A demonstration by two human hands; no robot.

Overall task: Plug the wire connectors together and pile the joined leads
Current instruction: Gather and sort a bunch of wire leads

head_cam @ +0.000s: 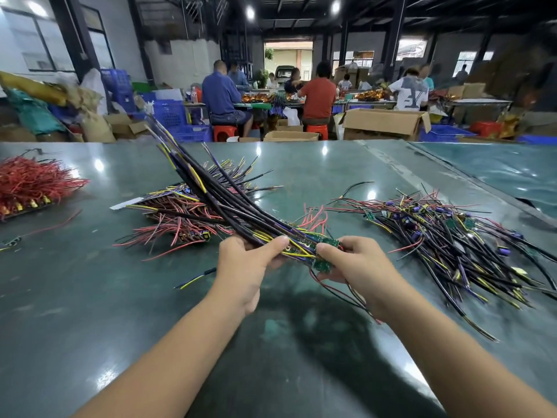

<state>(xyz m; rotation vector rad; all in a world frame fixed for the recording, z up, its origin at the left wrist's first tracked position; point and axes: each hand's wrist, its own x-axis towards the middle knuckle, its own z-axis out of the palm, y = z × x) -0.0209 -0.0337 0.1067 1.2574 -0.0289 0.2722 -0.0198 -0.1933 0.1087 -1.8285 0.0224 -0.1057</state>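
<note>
Both hands hold one bundle of black, yellow and purple leads [211, 194] above the green table [90, 297]. My left hand [245, 263] grips the bundle near its lower end, thumb across the wires. My right hand [352, 260] holds the end with the small green circuit boards [324, 257], thumb on top. The leads fan up and to the left, away from me. Behind the bundle a pile of red and black leads [180, 212] lies on the table. A second pile of black, yellow and purple leads [446, 233] with boards spreads at the right.
A heap of red wires [33, 182] on a dark strip lies at the far left. A single black and yellow lead [196, 277] lies near my left wrist. Beyond the table's far edge are cardboard boxes [382, 123], blue crates and seated people at other tables.
</note>
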